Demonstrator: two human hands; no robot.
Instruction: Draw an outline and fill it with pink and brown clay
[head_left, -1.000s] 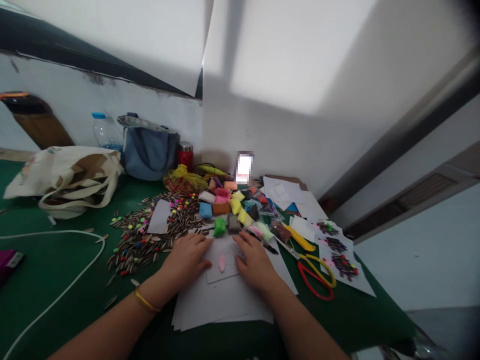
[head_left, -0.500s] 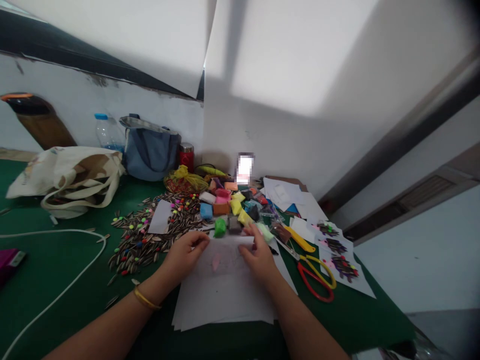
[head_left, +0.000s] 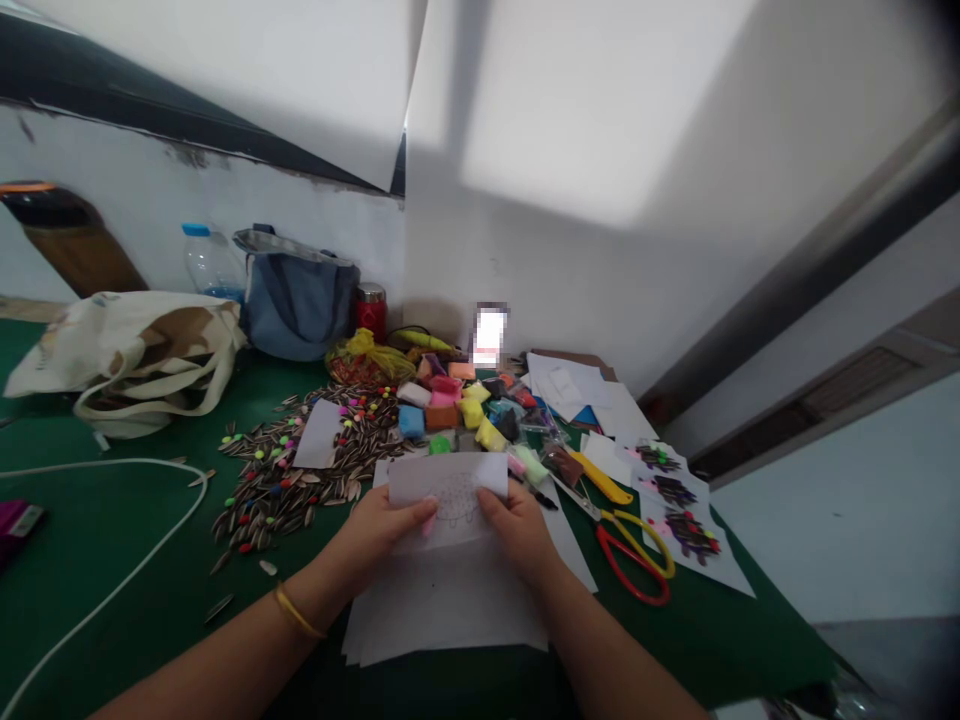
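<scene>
Between my two hands is a sheet of paper with a pencil-like line drawing on it, raised and tilted above the table. My left hand grips its left edge, thumb on top, and a small pink piece shows by the thumb tip. At the right edge, my right hand pinches the sheet the same way. Beneath lies a stack of white paper. Just beyond the sheet are packets of coloured clay, among them a green one partly covered by the paper.
Striped sunflower seeds mixed with coloured beads spread on the left. Scissors with red and yellow handles and a yellow utility knife lie right. Seed-decorated papers are farther right. Bags, including a blue one, stand behind; a white cable curves left.
The drawn sheet has been lifted and tilted toward me, so its drawing shows more clearly. Both hands have closed on its sides, and it now hides part of the green packet.
</scene>
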